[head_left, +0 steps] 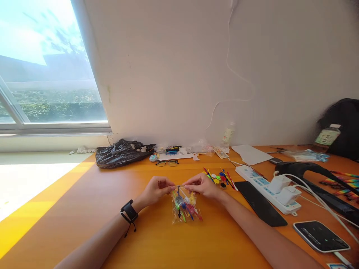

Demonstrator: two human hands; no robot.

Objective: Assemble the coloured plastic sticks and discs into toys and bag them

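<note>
Between my hands hangs a small clear plastic bag [185, 215] with several colourful plastic pieces inside, among them green, blue, red, yellow and black ones. The fingers of my left hand [158, 190] pinch the bag's top edge at its left side. My right hand [204, 185] pinches the same edge at the right. A black band is on my left wrist. Just beyond my right hand, a loose pile of similar colourful plastic pieces [215, 178] lies on the wooden table [134, 239], partly hidden by that hand.
To the right are a black phone-like slab [260, 203], a white power strip [259, 183] with plugged-in chargers and cables, and a black-topped device [321, 236]. Eyeglasses [167, 163] and a black plastic bag [122, 155] lie near the wall. A bottle [228, 133] stands at the back.
</note>
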